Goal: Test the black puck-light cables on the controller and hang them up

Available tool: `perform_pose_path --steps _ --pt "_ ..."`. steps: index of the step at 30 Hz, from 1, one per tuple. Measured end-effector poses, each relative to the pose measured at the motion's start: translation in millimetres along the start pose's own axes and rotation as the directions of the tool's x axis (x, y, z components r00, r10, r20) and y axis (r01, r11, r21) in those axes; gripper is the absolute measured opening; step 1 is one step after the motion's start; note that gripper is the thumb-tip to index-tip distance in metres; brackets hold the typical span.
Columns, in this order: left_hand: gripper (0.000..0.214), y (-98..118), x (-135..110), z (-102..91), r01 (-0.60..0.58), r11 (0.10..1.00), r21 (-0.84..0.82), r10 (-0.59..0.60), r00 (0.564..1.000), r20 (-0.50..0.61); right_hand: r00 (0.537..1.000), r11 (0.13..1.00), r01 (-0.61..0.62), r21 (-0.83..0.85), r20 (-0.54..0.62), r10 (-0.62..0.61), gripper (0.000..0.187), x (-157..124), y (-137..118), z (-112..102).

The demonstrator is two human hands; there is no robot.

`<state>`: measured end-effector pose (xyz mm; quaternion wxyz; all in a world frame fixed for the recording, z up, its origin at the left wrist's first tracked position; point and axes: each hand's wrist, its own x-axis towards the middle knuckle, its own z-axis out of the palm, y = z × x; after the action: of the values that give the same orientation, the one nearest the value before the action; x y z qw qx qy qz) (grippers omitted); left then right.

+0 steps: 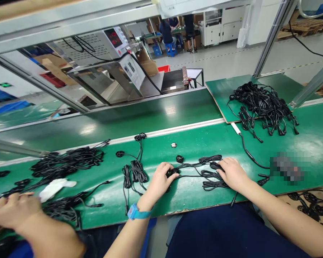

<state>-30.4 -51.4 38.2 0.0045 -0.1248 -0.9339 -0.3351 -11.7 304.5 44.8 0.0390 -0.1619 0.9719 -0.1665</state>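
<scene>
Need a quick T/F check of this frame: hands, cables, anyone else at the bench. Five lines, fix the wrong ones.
1. The left hand has thumb and fingers around black parts. True.
2. The blue wristband is on the right wrist. False: it is on the left wrist.
3. A heap of black cables lies partly on the green board at upper right. True.
4. The right hand is raised clear of everything. False: it is touching coiled black cables.
5. Another person's hand shows at the left. True.
</scene>
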Motion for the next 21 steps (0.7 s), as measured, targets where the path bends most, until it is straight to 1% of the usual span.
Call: perform_pose_path --steps 3,6,8,10,13,15,16,18,19,21 --pt "0.021 6.4 1.8 -5.5 -0.028 1.0 0.012 0.028 0.999 -0.024 0.999 1.0 0.01 0.013 0.051 -0.01 0.014 1.3 -1.2 -3.9" --pt "0.021 17.9 13.0 -14.8 -0.042 0.999 -0.009 0.041 0.997 -0.061 0.996 0.999 0.05 0.013 0.074 -0.051 0.009 3.8 -3.3 -8.9" --pt "0.024 24.8 29.3 -18.2 -0.028 0.998 -0.047 0.025 0.997 -0.07 0.995 0.997 0.071 0.004 0.066 -0.071 0.008 3.9 -6.3 -10.8" --pt "0.027 27.6 52.2 -16.7 0.011 0.993 -0.117 -0.017 0.998 -0.056 0.995 0.996 0.084 0.003 0.049 -0.084 0.01 2.7 -10.9 -12.0" --pt "0.03 22.7 88.2 -5.9 0.103 0.976 -0.191 -0.102 0.995 0.016 0.99 0.99 0.143 0.005 0.005 -0.143 0.014 -0.6 -19.5 -15.5" --pt "0.029 16.5 104.3 3.6 0.141 0.974 -0.179 -0.133 0.989 0.058 0.979 0.979 0.204 -0.019 -0.023 -0.204 0.016 -3.0 -25.2 -19.4" --pt "0.029 13.6 108.3 7.8 0.146 0.976 -0.163 -0.137 0.988 0.066 0.973 0.972 0.231 -0.033 -0.02 -0.231 0.017 -3.9 -27.6 -21.3" --pt "0.029 8.9 107.7 13.8 0.144 0.98 -0.139 -0.136 0.989 0.064 0.967 0.966 0.256 -0.045 0.033 -0.254 0.017 -4.9 -31.3 -24.4" --pt "0.029 7.2 103.6 15.0 0.145 0.981 -0.13 -0.138 0.989 0.057 0.966 0.968 0.249 -0.041 0.076 -0.246 0.015 -4.8 -32.3 -25.3" --pt "0.034 4.3 90.0 13.6 0.155 0.982 -0.107 -0.153 0.988 0.03 0.97 0.98 0.195 -0.029 0.156 -0.188 0.006 -3.8 -33.1 -26.1"
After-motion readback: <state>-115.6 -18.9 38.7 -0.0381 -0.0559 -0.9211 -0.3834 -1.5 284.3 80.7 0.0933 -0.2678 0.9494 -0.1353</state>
